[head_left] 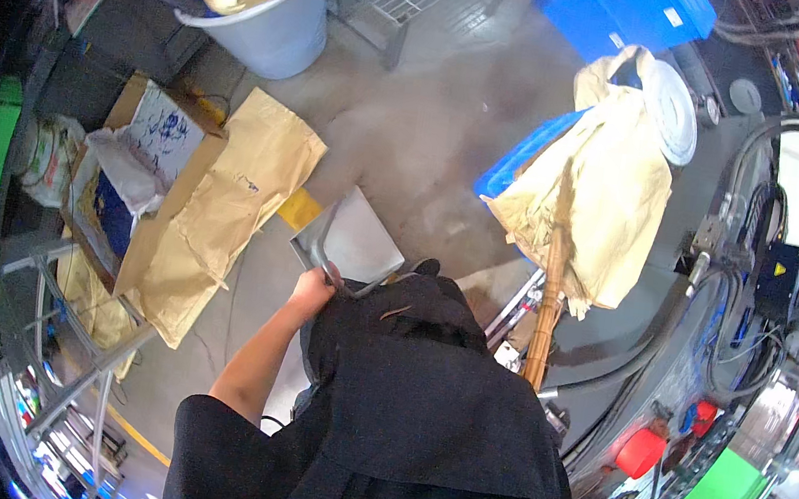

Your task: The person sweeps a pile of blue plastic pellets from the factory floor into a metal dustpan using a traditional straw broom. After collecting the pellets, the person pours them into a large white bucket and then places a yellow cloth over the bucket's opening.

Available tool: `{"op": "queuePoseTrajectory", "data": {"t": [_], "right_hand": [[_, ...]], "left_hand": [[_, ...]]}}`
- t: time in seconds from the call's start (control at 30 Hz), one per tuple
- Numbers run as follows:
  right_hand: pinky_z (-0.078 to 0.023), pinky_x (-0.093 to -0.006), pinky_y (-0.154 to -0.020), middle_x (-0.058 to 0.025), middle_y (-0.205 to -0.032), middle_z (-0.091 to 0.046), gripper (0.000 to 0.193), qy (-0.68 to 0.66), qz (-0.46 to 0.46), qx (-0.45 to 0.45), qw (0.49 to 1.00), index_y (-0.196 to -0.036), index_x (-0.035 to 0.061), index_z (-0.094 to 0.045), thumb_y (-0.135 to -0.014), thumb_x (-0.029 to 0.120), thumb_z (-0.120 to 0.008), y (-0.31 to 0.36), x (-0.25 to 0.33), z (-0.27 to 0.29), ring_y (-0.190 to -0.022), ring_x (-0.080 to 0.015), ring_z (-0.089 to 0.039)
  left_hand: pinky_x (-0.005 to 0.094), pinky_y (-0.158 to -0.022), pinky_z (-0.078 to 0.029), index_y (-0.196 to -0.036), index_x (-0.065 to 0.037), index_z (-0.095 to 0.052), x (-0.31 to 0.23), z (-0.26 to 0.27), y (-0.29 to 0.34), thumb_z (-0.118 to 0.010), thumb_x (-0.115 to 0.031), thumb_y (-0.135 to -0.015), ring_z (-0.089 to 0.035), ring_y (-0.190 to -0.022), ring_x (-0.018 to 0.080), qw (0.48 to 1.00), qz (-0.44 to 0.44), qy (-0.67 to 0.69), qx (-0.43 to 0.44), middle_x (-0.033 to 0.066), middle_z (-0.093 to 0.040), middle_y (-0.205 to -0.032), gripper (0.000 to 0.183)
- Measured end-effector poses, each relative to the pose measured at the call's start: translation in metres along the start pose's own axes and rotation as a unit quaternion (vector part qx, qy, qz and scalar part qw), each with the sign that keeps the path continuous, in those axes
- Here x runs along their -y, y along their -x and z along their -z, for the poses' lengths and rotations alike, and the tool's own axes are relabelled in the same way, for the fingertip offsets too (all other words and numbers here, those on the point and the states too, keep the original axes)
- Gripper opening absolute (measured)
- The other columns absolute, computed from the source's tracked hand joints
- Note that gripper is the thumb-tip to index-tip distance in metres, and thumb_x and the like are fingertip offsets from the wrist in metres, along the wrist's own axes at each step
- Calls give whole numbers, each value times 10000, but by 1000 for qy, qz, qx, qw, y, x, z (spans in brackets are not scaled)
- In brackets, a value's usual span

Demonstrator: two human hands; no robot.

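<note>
My left hand (315, 291) is closed around the curved handle of a grey dustpan (365, 240), held low over the floor in front of me. The flat pan points away from me, and its near end is partly hidden by my dark clothing. My right hand is out of sight. To the left of the dustpan, a flattened brown paper sack (227, 217) leans against an open cardboard box (161, 218) with blue and white stuff inside.
A pale bucket (291, 38) with a tan sack in it stands far left. Blue bins (622, 16) stand far right. Tan sacking (598, 195) and a round white lid (675, 114) lie nearer, above a long brown banded piece (546, 319). Machinery with hoses (770, 268) lines the right.
</note>
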State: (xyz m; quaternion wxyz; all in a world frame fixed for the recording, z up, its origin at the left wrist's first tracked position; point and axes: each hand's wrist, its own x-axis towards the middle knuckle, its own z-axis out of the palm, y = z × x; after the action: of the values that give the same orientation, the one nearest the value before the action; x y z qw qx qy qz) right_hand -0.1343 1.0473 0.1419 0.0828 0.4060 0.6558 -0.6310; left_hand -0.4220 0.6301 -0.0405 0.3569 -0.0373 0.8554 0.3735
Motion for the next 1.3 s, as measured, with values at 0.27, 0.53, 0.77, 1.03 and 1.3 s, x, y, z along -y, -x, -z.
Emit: {"op": "queuePoseTrajectory", "data": {"t": [0.27,0.53,0.77,1.03,1.3], "right_hand": [[-448,-320,-838,-122,-1152,-473,706,71,32,149,986,-1359,138,-185,-810,196,-626,-116,82,-67,-980,-219,-543],[-485,-307,-477,-129,-780,-572,452,3,-139,178,974,-1235,129,-350,-838,236,-537,-371,187,-127,-563,-196,-561],[-504,-320,-461,-115,-712,-554,303,-63,-286,105,950,-910,71,-484,-805,340,-575,-672,153,-158,-549,-235,-573],[-468,-384,-511,-100,-779,-523,334,204,-246,174,931,-1044,94,-419,-796,257,-572,-689,54,-186,-651,-233,-538],[-415,-336,-824,-165,-1010,-554,579,468,-114,462,745,-1215,75,-358,-730,201,-648,-458,-20,-180,-968,-248,-535]], "left_hand": [[424,-717,-470,-888,-65,-609,58,-10,-6,-591,-158,-737,-600,-839,356,990,32,78,-111,186,-629,-827,178],[395,-706,-470,-884,-53,-571,30,-24,-14,-584,-93,-720,-595,-830,348,969,163,100,-158,167,-620,-810,169],[379,-696,-467,-891,-59,-566,31,-58,-49,-555,-65,-741,-609,-817,323,942,238,81,-224,165,-615,-809,151],[383,-685,-463,-908,-64,-548,55,-100,-84,-569,-108,-788,-608,-806,314,943,243,98,-206,155,-607,-791,129],[427,-710,-452,-925,-70,-559,37,-169,-91,-529,-100,-793,-575,-852,384,917,225,167,-283,188,-606,-847,139]]}}
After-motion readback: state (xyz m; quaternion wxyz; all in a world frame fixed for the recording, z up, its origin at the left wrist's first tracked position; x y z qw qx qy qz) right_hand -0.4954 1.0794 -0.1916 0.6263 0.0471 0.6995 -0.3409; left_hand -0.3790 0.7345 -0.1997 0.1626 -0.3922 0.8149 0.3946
